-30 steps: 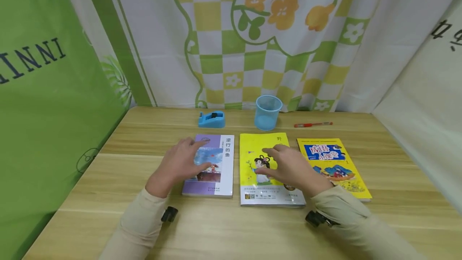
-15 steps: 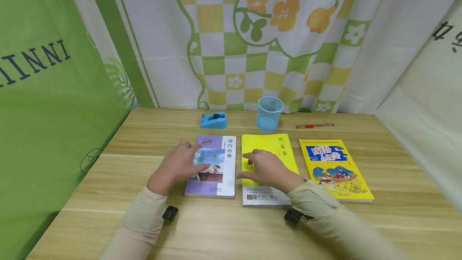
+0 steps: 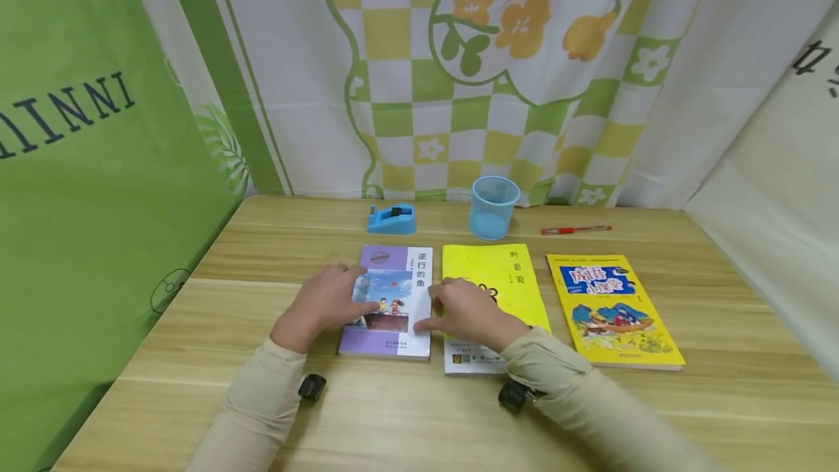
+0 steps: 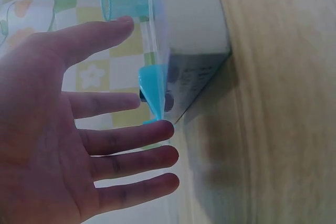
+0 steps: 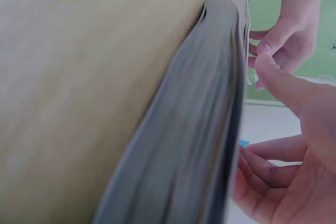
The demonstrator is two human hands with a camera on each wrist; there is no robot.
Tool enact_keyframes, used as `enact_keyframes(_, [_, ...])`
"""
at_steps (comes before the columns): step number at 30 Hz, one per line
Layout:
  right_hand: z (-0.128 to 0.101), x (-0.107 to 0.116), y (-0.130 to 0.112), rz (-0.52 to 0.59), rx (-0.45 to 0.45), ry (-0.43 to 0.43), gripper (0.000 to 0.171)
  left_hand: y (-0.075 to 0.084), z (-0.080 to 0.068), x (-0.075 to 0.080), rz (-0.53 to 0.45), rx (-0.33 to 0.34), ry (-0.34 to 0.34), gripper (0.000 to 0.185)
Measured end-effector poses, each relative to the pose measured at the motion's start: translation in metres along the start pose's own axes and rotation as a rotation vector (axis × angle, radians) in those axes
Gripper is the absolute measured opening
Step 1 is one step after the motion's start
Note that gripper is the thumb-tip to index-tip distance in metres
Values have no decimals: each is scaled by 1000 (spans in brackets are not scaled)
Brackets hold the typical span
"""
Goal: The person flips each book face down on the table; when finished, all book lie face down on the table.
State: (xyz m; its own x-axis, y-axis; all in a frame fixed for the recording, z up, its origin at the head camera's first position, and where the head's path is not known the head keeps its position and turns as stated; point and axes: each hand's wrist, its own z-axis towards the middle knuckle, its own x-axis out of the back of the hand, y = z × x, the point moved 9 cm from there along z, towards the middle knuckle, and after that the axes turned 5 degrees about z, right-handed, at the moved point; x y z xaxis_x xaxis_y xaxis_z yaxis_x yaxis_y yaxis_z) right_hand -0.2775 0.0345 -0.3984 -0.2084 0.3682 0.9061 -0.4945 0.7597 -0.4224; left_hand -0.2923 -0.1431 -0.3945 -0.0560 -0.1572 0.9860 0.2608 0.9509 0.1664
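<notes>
A purple and white book (image 3: 393,326) lies flat on the table. My left hand (image 3: 321,308) is over its left side, fingers spread and thumb across the cover picture. In the left wrist view that hand (image 4: 42,145) has straight fingers beside the book's edge (image 4: 194,19). My right hand (image 3: 472,315) hovers above the middle yellow book (image 3: 518,297) and covers part of its cover. Its thumb and forefinger reach the purple book's right edge. The right wrist view shows this hand (image 5: 315,150) with loosely bent fingers, above the yellow book's page edges (image 5: 184,114).
A second yellow book (image 3: 616,312) with a blue title panel lies at the right. Behind the books stand a blue tape dispenser (image 3: 392,220) and a blue mesh pen cup (image 3: 493,211). A red pen (image 3: 575,230) lies at the back right. Curtains (image 3: 393,93) hang behind the table.
My right hand has moved left across the middle yellow book to the purple book's right edge. My left hand has stayed almost in place, and the books lie where they were.
</notes>
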Motion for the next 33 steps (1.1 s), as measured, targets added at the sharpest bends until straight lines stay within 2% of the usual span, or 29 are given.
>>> enact_keyframes(4, [1, -2, -2, 19, 12, 2, 41, 0, 1, -4, -4, -6, -14, 71])
enact_keyframes(13, [4, -6, -2, 34, -23, -5, 52, 0, 1, -10, 9, -13, -52, 65])
enact_keyframes(28, [4, -7, -4, 17, -69, -32, 52, 9, -1, -14, 16, -36, -101, 63])
enact_keyframes(33, [5, -9, -4, 3, -56, -32, 47, 10, -1, -15, 11, -38, -108, 63])
